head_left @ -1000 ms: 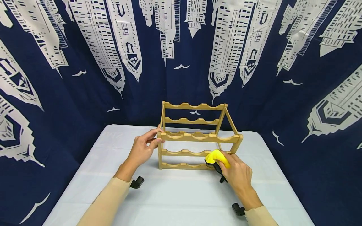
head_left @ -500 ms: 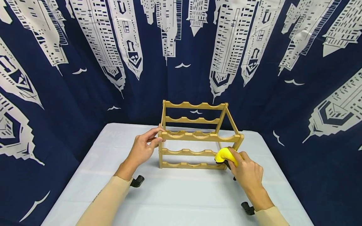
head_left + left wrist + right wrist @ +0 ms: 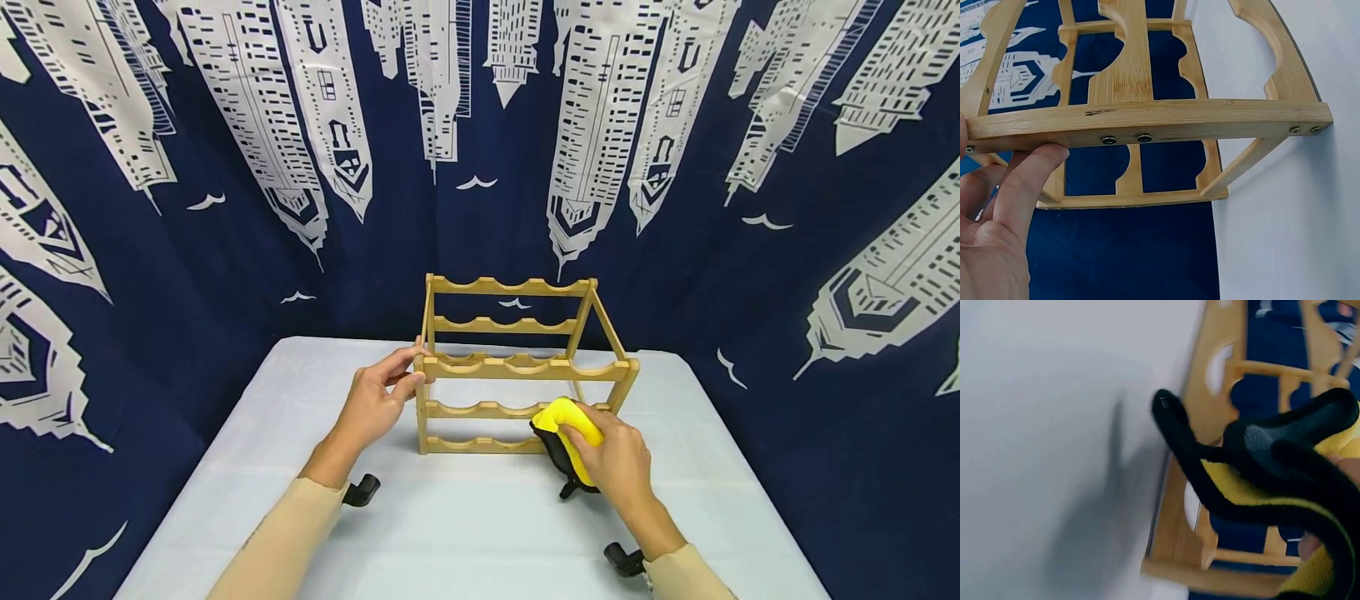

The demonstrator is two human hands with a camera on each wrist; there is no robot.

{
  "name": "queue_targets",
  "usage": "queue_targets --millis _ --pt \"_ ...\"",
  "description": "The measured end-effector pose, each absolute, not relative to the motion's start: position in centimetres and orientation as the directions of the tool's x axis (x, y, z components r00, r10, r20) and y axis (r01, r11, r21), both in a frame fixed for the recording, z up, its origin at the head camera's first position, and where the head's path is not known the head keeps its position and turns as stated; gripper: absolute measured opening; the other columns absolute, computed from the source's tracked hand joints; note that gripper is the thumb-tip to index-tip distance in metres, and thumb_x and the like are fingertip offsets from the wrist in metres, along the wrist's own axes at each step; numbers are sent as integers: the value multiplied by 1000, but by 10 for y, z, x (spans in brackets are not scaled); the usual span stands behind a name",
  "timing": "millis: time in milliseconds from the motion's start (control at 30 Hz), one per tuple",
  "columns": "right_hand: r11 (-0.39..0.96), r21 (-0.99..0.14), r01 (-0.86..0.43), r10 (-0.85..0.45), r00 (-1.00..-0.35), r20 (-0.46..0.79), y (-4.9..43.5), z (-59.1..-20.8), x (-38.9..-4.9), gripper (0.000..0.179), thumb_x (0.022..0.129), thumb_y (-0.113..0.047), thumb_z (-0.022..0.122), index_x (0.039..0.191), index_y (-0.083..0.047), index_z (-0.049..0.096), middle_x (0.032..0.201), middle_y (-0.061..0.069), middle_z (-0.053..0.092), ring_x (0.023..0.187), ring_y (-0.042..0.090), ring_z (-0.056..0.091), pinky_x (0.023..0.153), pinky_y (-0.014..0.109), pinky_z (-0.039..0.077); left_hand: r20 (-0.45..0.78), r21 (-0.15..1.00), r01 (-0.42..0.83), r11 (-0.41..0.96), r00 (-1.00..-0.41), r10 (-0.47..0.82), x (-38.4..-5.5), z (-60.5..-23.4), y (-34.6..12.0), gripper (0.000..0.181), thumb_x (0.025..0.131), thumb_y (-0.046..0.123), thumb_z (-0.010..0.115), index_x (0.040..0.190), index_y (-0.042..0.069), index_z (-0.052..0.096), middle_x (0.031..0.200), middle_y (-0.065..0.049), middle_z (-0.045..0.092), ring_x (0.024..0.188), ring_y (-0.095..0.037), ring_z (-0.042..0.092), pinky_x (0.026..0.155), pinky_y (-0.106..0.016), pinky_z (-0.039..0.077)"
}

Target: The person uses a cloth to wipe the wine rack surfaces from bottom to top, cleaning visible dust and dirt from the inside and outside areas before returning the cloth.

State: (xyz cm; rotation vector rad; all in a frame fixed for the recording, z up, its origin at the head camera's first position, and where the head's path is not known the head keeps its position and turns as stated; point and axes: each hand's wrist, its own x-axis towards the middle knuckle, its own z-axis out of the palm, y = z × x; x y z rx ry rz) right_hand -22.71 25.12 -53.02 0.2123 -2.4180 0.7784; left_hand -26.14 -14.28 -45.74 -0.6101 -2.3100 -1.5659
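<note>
A light wooden wine rack (image 3: 517, 367) with scalloped rails stands on the white table. My left hand (image 3: 375, 402) holds its upper front left corner, thumb in front and fingers behind. The left wrist view has the fingertips against the underside of a side bar (image 3: 1210, 119) with dark screw heads. In my right hand (image 3: 618, 462) is a bunched yellow and black cloth (image 3: 581, 417), pinched between thumb and fingers at the rack's lower front right. Seen from the right wrist, loose black-edged folds of the cloth (image 3: 1229, 509) hang in front of the rails (image 3: 1175, 534), partly hiding them.
The white-covered table (image 3: 465, 525) extends around the rack. Behind and beside it hangs a navy curtain (image 3: 480, 225) with white building prints. A black wrist-worn piece (image 3: 362, 491) juts out by the left wrist, another (image 3: 624, 559) by the right.
My right hand and the cloth moved right along the rack's front, then back left and slightly lower, with more of the cloth's black side showing. My left hand keeps its hold on the rack.
</note>
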Motion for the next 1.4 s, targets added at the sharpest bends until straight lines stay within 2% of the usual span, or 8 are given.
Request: queue_targets --millis 167,400,600,700,833,1033,1267,1400 --pt "690 -645 -330 114 -830 546 233 -533 -231 46 91 -18 103 133 -6 88 110 18 90 75 19 76 61 21 59 446 816 484 315 -875 188 -262 -457 -142 35 113 3 74 145 16 76 147 -16 81 118 -38 87 93 -38 75" --pt "857 -281 -433 -88 -658 748 208 -528 -234 54 83 -23 108 132 -13 88 90 10 82 63 23 68 48 33 51 470 805 504 311 -864 182 -261 -459 -146 35 113 3 74 146 15 76 145 -18 82 116 -38 88 93 -35 75" --pt "908 -98 -406 -219 -662 717 186 -521 -234 57 82 -25 110 134 -17 87 96 9 79 49 22 61 39 34 46 481 803 513 303 -858 178 -262 -460 -148 35 113 2 74 146 14 75 142 -18 84 117 -39 88 93 -36 75" --pt "907 -159 -389 -195 -725 661 175 -520 -232 52 87 -27 107 133 -18 87 98 8 82 53 20 63 41 32 46 470 811 504 298 -864 181 -262 -459 -147 35 113 2 74 146 14 75 141 -18 84 117 -39 88 93 -36 75" --pt "849 -381 -367 -86 -806 585 163 -522 -232 45 91 -30 104 131 -16 89 95 8 84 66 17 64 51 27 47 457 819 492 295 -870 183 -262 -460 -146 35 113 3 74 146 15 76 140 -18 84 118 -39 87 94 -36 75" --pt "751 -531 -392 -17 -816 578 146 -525 -233 43 93 -30 102 131 -13 89 90 8 83 71 14 61 56 22 47 460 813 497 304 -868 186 -261 -461 -144 35 113 3 74 146 14 75 143 -17 84 120 -39 87 94 -37 75" --pt "876 -211 -434 -161 -676 719 124 -522 -233 51 86 -32 107 131 -18 88 87 4 75 57 19 64 44 30 51 462 808 501 311 -865 195 -260 -459 -144 36 113 4 74 147 14 75 147 -16 82 120 -38 87 95 -38 75" --pt "911 -48 -410 -260 -662 703 110 -514 -232 53 85 -37 108 132 -24 88 91 3 73 49 21 60 38 33 46 469 806 506 308 -863 189 -260 -459 -145 34 113 4 74 146 13 75 155 -18 77 128 -41 84 94 -38 75"
